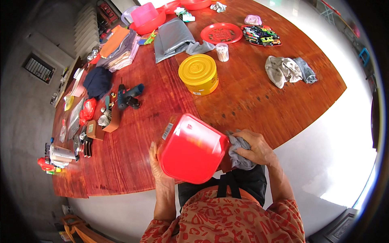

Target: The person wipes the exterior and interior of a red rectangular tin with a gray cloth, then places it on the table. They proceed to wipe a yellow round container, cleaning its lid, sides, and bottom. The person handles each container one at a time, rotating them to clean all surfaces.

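Note:
A glossy red box-shaped container [193, 150] with rounded corners is tilted in front of me, over the near edge of the table. Its broad flat red face is turned up, and a barcode label shows on its upper left side. My left hand [158, 164] grips the left side, some fingers hidden behind it. In my right hand [258, 148] is a bunched grey cloth [240, 154], pressed close to the container's right corner. The fingers are curled round the cloth.
On the wooden table [133, 162] a round yellow lidded tub [197, 75] stands beyond the container. A cordless drill [127, 96] lies left, near a brown tool box [112, 121]. Farther back are a red tray [222, 33], a cup of cotton swabs [222, 52] and a beige cloth [281, 71].

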`<move>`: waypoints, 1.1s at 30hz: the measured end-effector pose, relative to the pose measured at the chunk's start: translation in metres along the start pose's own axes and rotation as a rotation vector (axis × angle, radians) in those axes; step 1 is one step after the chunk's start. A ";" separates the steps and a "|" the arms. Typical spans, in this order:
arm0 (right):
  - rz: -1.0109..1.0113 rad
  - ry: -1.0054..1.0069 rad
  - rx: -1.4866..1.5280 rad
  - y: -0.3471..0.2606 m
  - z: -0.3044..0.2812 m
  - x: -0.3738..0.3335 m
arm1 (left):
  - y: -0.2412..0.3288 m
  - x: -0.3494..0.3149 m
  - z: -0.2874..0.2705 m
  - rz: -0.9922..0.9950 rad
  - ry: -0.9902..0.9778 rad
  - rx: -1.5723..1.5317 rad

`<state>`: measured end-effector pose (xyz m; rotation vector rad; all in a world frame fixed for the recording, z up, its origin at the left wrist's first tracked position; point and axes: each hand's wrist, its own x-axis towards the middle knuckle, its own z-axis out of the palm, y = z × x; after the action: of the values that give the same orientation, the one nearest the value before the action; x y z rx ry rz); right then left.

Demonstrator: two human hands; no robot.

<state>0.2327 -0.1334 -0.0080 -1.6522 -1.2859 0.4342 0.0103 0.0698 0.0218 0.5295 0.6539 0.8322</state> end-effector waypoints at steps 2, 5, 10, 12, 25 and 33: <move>0.063 0.089 -0.034 -0.008 -0.005 -0.004 | 0.002 0.004 0.000 0.004 0.010 -0.029; 0.014 0.438 0.092 -0.042 0.002 0.017 | -0.005 0.012 -0.004 -0.021 0.005 -0.066; -0.276 0.431 -0.211 -0.057 0.031 0.056 | -0.023 0.008 0.015 -0.001 -0.038 -0.063; -0.312 0.379 -0.162 -0.060 0.042 0.056 | -0.023 0.010 0.006 -0.024 -0.072 -0.082; -0.505 0.095 -0.039 -0.075 0.056 0.030 | -0.030 0.022 -0.001 0.057 0.003 -0.024; -0.382 0.276 0.115 -0.072 0.039 0.018 | -0.024 0.008 0.038 0.020 -0.046 -0.063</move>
<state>0.1706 -0.1008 0.0388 -1.2808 -1.3020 0.0448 0.0536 0.0561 0.0297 0.4976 0.5795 0.8540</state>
